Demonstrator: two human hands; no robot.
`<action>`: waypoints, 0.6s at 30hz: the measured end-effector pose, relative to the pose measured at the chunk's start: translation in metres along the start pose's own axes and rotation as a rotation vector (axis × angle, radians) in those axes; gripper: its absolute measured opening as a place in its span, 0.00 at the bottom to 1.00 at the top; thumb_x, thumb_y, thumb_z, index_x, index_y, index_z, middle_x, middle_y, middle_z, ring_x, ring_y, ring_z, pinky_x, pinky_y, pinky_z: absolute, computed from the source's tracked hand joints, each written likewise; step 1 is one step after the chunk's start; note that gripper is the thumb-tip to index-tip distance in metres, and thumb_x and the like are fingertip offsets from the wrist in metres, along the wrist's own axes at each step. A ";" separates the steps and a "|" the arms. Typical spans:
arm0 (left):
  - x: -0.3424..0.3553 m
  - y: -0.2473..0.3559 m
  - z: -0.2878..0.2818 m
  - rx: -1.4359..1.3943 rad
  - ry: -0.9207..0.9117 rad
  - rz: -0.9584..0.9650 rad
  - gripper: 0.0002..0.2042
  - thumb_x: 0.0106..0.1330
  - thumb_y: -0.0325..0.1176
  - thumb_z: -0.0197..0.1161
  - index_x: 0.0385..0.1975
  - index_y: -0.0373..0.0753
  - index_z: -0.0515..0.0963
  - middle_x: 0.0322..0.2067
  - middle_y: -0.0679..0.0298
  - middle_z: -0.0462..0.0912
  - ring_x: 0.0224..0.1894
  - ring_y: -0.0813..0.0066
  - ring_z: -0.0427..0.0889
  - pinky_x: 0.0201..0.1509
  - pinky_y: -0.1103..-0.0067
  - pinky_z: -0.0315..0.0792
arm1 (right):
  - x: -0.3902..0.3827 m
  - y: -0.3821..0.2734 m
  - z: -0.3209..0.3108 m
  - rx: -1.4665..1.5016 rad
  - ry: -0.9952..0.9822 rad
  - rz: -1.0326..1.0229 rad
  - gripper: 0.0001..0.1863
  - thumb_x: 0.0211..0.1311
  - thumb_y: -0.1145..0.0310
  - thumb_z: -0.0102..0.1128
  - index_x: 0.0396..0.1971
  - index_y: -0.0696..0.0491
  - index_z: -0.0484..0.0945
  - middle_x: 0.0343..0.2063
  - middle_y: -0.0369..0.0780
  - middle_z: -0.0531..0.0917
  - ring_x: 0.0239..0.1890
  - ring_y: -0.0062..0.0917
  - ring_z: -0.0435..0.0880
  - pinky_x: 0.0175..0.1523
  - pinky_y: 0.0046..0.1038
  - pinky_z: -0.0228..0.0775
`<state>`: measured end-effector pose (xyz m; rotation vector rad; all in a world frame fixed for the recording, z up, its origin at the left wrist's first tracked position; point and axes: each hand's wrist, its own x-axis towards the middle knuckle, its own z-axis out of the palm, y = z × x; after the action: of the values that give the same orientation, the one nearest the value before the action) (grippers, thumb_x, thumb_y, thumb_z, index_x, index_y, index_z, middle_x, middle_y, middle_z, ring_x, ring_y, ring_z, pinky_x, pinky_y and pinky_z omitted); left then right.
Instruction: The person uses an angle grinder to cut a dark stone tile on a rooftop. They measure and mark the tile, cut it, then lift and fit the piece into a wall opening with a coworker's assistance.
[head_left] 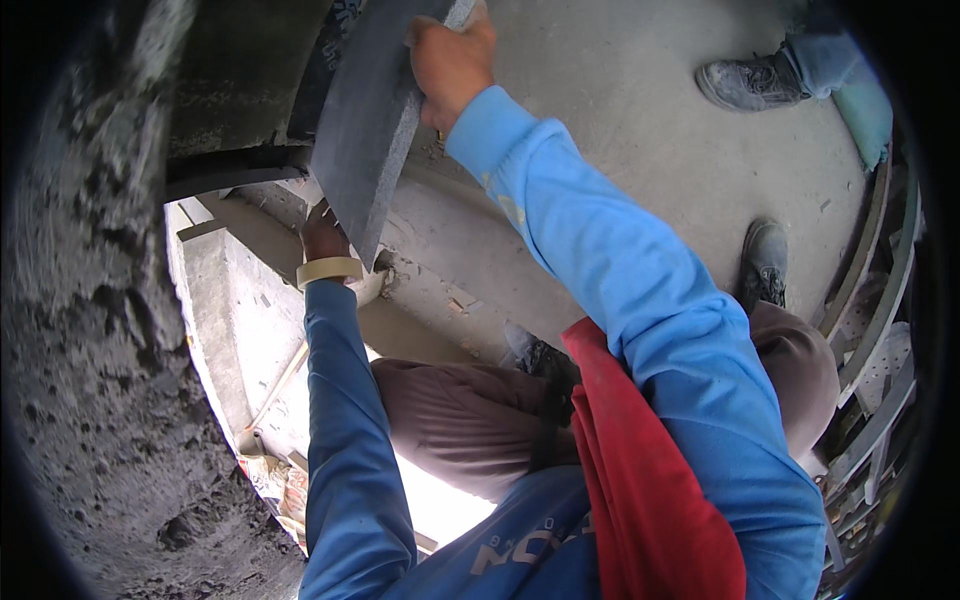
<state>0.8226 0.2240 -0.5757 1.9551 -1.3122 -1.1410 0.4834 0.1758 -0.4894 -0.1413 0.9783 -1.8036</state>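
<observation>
A dark grey stone slab (365, 110) with a speckled, rough cut edge stands tilted in front of me at the top. My right hand (455, 65) is closed around its right edge near the upper end. Below, my left hand (322, 235) is at the slab's lower left corner, with its fingers partly hidden behind the slab; they appear to hold it. A roll of cream masking tape (328, 270) sits around my left wrist like a bracelet. The slab's top runs out of view.
A rough dark cement wall (90, 370) rises close on my left, beside a bright opening with a concrete ledge (215, 290). Rubble bits (460, 300) lie on the floor. At the upper right stands another person's shoe (745, 82). Curved metal bars (880, 290) line the right side.
</observation>
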 end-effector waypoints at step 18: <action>-0.040 0.054 0.016 0.335 0.761 0.551 0.22 0.72 0.41 0.65 0.39 0.20 0.79 0.40 0.40 0.84 0.40 0.51 0.86 0.45 0.61 0.79 | -0.011 -0.053 0.093 -0.371 -0.002 -0.130 0.45 0.67 0.56 0.61 0.71 0.70 0.52 0.67 0.68 0.62 0.72 0.59 0.61 0.76 0.45 0.55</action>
<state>0.7759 0.2397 -0.5273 1.7733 -1.4897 0.1010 0.4971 0.1414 -0.3886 -0.4458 1.3216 -1.7200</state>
